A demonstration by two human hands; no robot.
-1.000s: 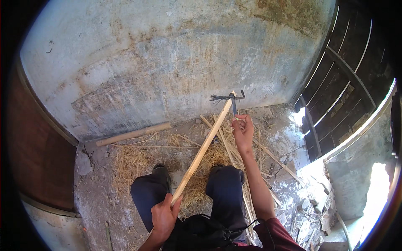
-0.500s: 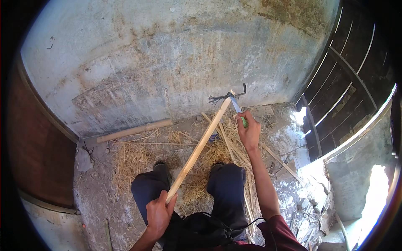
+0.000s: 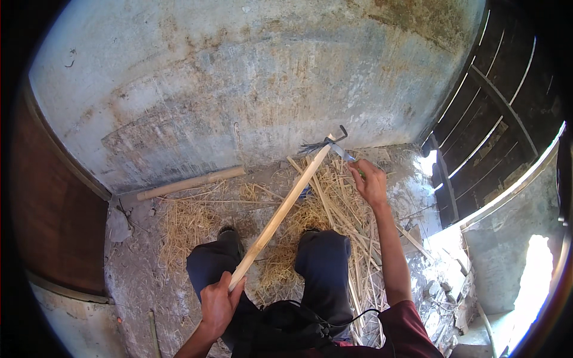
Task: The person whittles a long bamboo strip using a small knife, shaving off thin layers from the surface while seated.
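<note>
Far left of the stick: brown panel (image 3: 59, 209) in the wall. Left of the stick, well apart: bamboo pole (image 3: 191, 183) lying on the floor along the wall foot, with loose straw (image 3: 186, 230) on the near side of it. Left hand (image 3: 216, 305) at the stick's lower end, fingers wrapped round it, thumb along the top. Stick (image 3: 286, 206): pale, stripped, held at a slant, lower end at the left hand, upper end away from the body in front of the stained wall (image 3: 239, 95); it passes above the gap between two dark-trousered legs. At the stick's upper end: black frayed strands (image 3: 313, 147) fanning out left, dark bent rod (image 3: 342, 132) poking out right; can't tell how they're fixed. Right of the stick's upper end: knife (image 3: 342, 151), blade angled up-left to the stick just below the strands; actual contact too small to call. Right hand (image 3: 372, 184) right of the stick, fingers pinching the knife's green handle. Far right of the stick: dark slatted panel (image 3: 495, 119), light through the gaps
</note>
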